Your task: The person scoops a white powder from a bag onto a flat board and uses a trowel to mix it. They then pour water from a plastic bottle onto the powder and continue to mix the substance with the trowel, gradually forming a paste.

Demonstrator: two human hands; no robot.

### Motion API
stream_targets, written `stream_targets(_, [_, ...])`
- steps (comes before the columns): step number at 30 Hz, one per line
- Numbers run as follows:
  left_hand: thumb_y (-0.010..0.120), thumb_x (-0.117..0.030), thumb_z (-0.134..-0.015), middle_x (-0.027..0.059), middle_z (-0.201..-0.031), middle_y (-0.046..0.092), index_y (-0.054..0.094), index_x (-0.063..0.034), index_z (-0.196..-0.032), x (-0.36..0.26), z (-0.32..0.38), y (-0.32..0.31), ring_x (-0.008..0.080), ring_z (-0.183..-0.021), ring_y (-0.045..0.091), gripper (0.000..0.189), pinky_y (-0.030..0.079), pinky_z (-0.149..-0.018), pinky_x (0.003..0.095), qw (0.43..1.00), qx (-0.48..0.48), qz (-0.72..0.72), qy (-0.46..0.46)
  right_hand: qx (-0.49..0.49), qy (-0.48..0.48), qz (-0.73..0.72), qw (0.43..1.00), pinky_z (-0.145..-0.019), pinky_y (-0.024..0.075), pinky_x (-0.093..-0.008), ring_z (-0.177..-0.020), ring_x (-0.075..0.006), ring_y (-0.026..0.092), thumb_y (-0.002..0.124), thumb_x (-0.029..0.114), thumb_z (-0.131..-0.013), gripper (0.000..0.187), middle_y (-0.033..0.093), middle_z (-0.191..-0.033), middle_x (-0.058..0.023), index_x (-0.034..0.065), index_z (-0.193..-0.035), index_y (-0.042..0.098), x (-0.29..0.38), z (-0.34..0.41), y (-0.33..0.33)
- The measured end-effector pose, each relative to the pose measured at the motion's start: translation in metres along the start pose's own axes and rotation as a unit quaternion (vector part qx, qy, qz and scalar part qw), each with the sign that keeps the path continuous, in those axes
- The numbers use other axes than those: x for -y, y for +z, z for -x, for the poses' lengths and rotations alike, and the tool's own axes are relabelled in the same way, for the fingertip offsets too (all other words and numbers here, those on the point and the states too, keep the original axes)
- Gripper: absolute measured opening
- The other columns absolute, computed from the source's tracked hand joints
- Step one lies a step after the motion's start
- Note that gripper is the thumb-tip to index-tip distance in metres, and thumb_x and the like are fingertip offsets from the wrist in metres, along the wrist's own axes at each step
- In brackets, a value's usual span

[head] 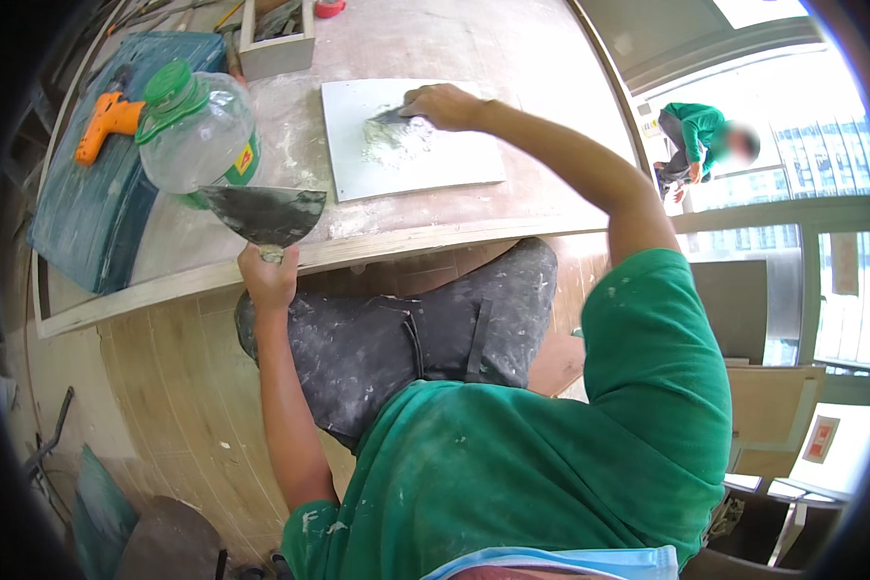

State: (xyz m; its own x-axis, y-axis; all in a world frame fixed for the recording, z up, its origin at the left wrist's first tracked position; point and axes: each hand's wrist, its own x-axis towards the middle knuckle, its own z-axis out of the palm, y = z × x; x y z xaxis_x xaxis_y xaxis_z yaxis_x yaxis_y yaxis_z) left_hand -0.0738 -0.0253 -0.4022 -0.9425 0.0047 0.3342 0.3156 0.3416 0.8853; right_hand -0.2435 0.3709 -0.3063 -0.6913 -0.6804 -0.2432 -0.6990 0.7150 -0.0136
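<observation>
My left hand grips the handle of a wide putty knife, its stained blade pointing away from me over the table's near edge. In my right hand is a smaller scraper, mostly covered by the fingers. Its blade rests at a patch of pale powder or paste on a white board. The board lies flat on the dusty table. Just beyond the putty knife stands a clear plastic jug with a green cap and handle.
An orange cordless drill lies on a blue case at the left. Behind the jug are a wooden box holding dark pieces and a red round item. Another person in green bends over beyond the table's right edge.
</observation>
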Motion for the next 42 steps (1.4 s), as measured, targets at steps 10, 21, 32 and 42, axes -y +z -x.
stream_targets(10, [0.073,-0.014,-0.072,0.0203,-0.073,0.065,0.063,0.0014,-0.081,-0.001,0.002,0.001,0.0408,-0.069,0.062,0.021,0.048,-0.066,0.0439,0.999,-0.03,-0.033,0.012,-0.024,0.055,-0.038,0.997,-0.08,0.0557,-0.0387,-0.091,-0.0278,0.067,0.054,0.004,-0.095,0.028,0.069,-0.105,-0.0107,0.0102,-0.117,0.071,0.024,0.014,-0.003])
stream_targets(21, [0.077,-0.023,-0.082,0.0109,-0.084,0.072,0.066,0.0031,-0.102,-0.075,-0.007,0.023,0.0207,-0.07,0.065,0.034,0.051,-0.064,0.0369,0.988,0.112,0.068,-0.086,-0.176,0.377,-0.429,0.802,-0.067,0.0507,-0.0346,-0.072,-0.0156,0.059,0.052,0.028,-0.102,0.039,0.066,-0.081,-0.0092,-0.0076,-0.099,0.068,0.029,0.095,0.015])
stream_targets(32, [0.069,-0.032,-0.079,0.0078,-0.059,0.056,0.056,0.004,-0.074,-0.112,-0.054,0.088,0.0164,-0.049,0.055,0.038,0.044,-0.048,0.0313,0.904,0.344,0.005,-0.254,-0.536,0.383,-0.514,0.55,-0.059,0.0369,-0.03,-0.066,-0.0096,0.043,0.049,0.028,-0.105,0.041,0.053,-0.072,-0.0016,-0.0062,-0.086,0.062,0.075,0.07,0.04])
stream_targets(42, [0.062,-0.025,-0.083,0.0078,-0.058,0.055,0.059,0.0028,-0.074,-0.128,-0.064,0.115,0.0165,-0.048,0.052,0.03,0.044,-0.049,0.0324,0.889,0.364,0.034,-0.277,-0.701,0.298,-0.373,0.53,-0.061,0.0357,-0.0366,-0.066,-0.0197,0.041,0.043,0.023,-0.107,0.037,0.049,-0.07,-0.0108,-0.005,-0.085,0.052,0.16,0.068,-0.011])
